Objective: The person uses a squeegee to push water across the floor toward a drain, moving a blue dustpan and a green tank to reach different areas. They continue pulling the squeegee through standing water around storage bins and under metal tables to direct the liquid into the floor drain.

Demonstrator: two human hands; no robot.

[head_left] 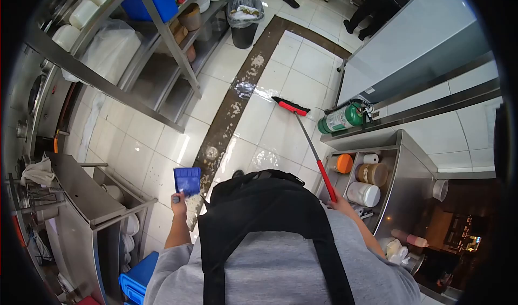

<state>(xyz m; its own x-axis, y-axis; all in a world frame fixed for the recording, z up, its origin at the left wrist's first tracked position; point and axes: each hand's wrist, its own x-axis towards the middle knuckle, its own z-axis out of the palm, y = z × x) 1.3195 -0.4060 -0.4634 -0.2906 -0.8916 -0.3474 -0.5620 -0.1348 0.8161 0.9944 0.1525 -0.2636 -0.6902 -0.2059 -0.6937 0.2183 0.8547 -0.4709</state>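
Observation:
My left hand (178,202) is closed around the handle of a blue dustpan (187,180), held out low on my left. My right hand (340,201) grips the red end of a broom handle (325,180). Its grey pole reaches forward to a red broom head (292,107) with black bristles on the white tiled floor (276,122). A dark strip (237,97) with pale wet-looking patches crosses the tiles to the left of the broom head. Small dark specks lie on the tiles near the dustpan.
A green fire extinguisher (343,118) and a shelf with jars (372,176) stand on my right. To the left are metal racks (171,51) and a steel counter (86,189). Ahead stands a lined trash bin (245,32); people's legs (372,14) show farther back.

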